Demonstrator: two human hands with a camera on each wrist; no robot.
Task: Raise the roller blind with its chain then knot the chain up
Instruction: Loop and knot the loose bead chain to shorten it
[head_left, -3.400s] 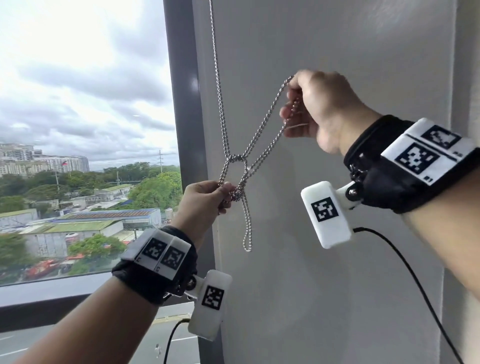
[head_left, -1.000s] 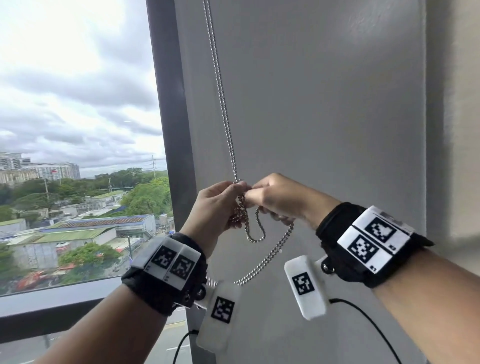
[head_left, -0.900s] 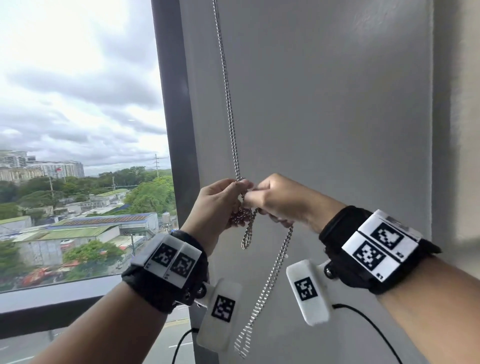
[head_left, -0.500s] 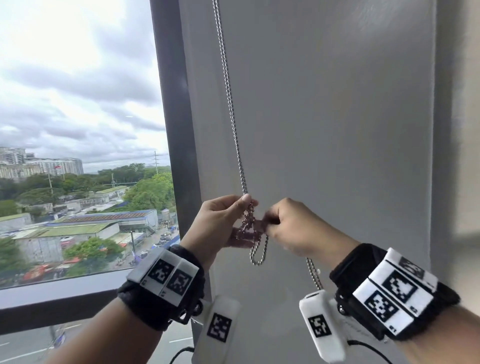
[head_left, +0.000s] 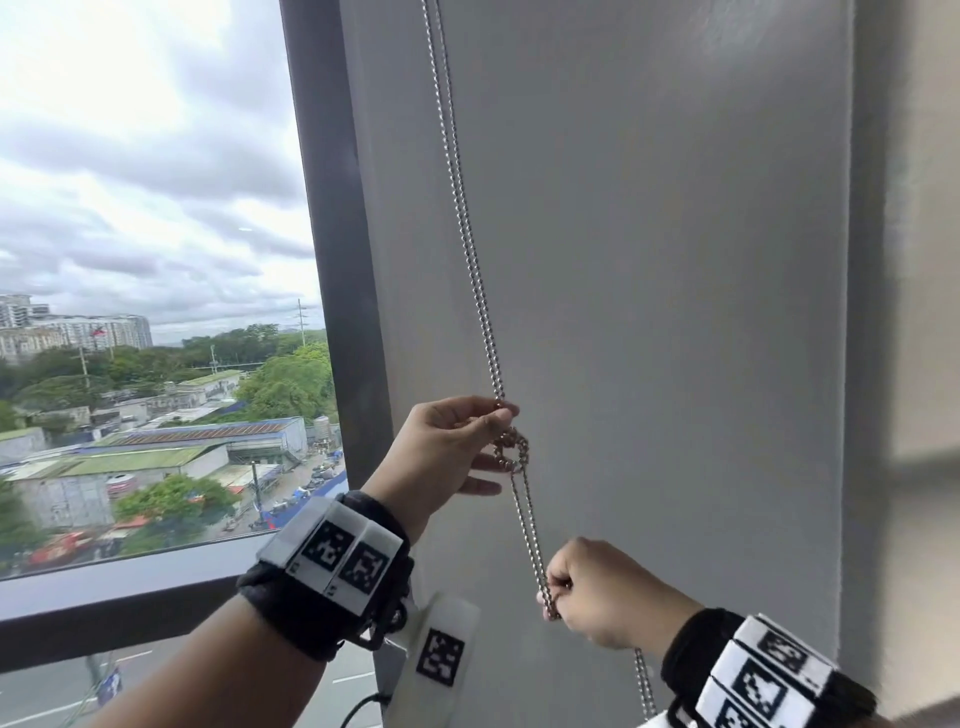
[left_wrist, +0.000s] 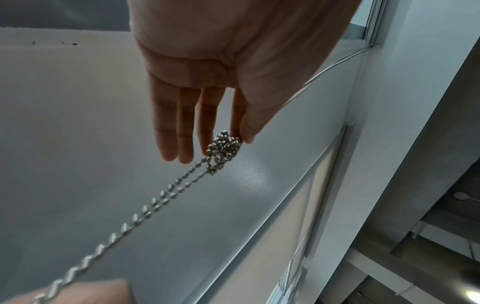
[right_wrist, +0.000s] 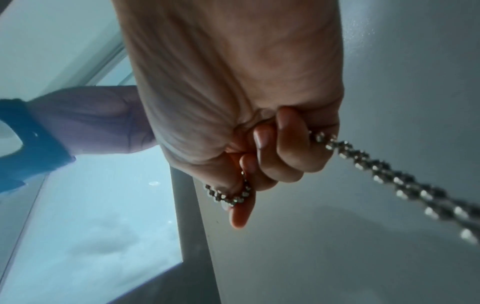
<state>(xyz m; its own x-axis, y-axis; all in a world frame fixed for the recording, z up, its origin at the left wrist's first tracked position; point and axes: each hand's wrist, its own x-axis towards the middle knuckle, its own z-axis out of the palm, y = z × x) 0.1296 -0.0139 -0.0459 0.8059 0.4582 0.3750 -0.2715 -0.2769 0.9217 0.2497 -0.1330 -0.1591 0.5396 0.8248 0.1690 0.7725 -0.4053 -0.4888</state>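
Silver beaded metal chain (head_left: 470, 249) hanging beside grey window frame (head_left: 332, 249). Blind itself unseen; window clear, likely raised. Knot (head_left: 514, 452) formed, loose. Left hand (head_left: 447, 457) pinching knot, other fingers straight. Right hand (head_left: 597, 597) fisted round strands below, pulling taut. Left: tightening.

I count one silver metal ball chain (head_left: 470, 244), its two strands hanging side by side, with one bunched knot (head_left: 511, 451) in it. Two hands are mine: left hand (head_left: 444, 457), right hand (head_left: 605, 592). One dark window frame post (head_left: 337, 260) stands left.
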